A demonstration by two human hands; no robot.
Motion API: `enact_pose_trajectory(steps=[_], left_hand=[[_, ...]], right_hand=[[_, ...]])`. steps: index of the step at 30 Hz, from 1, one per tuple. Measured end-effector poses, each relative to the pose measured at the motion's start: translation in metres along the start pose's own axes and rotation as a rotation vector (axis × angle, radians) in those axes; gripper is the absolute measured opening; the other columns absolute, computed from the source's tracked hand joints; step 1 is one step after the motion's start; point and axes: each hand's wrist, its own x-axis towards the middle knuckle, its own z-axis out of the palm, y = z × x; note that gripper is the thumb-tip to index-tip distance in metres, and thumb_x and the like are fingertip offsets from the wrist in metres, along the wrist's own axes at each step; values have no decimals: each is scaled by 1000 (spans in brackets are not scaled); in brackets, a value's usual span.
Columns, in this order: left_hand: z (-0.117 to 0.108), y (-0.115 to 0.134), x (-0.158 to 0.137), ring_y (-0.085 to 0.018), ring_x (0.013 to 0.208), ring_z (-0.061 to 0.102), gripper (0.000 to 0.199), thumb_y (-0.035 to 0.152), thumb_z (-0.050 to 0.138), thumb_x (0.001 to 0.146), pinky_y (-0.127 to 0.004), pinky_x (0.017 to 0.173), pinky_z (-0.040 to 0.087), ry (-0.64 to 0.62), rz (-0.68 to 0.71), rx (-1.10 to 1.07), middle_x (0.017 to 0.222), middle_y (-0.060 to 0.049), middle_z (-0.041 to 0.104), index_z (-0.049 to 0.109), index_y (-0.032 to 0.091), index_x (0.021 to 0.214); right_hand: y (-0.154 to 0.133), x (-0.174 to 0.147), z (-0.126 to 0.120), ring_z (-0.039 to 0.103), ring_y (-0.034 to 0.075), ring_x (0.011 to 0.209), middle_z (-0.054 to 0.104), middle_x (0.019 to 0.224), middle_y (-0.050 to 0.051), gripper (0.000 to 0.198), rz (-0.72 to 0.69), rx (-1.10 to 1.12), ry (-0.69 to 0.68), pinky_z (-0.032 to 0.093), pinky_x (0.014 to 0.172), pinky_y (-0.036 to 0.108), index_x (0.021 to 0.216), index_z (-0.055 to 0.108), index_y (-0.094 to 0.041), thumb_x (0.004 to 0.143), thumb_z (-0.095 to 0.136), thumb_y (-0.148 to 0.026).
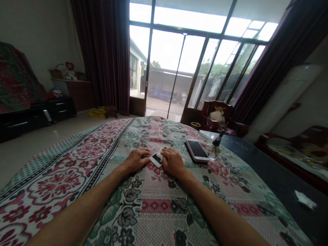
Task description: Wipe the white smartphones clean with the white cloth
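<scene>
A tablet [196, 149] lies rightward on our tabletop [153, 222]. Palm down, our left hand [135, 160] pinches a phone [156, 159] by its edge; our right hand [173, 163] bunches tissue [160, 155] over it.

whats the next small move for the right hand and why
Probably slide what looks like a white tissue toward the near end of the small phone: the right hand has it over the far part only, the near part shows bare, and the left hand sits by the phone's left edge, seemingly ready to steady it.
</scene>
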Motion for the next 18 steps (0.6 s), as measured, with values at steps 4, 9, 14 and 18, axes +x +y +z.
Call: enact_pose_trajectory(steps=[4,9,14,18], left_hand=[[0,6,1,-21,105,63,20,25,60,77,-33,97,46,30,-6,52,112,-5,70,74,21,90],[4,20,-1,-27,111,59,30,39,68,70,-38,99,43,-52,36,148,117,-8,66,72,19,92],[16,29,-3,-30,109,58,40,47,70,68,-41,99,43,16,-14,223,113,-12,64,69,16,92],[22,35,-4,-30,100,59,40,51,70,65,-42,93,47,69,-47,252,102,-13,64,67,15,84]], right_hand=[[-2,0,1,59,21,102,69,106,7,22,-9,7,10,40,95,33,92,69,-19,81,51,-12],[-1,0,1,58,20,105,68,111,6,25,-11,35,20,39,98,33,96,70,-20,81,51,-12],[3,1,3,58,20,106,68,113,5,26,-4,46,32,38,99,32,97,69,-22,82,50,-12],[4,2,2,58,20,105,68,110,4,25,7,21,32,38,98,32,97,69,-22,82,50,-12]])
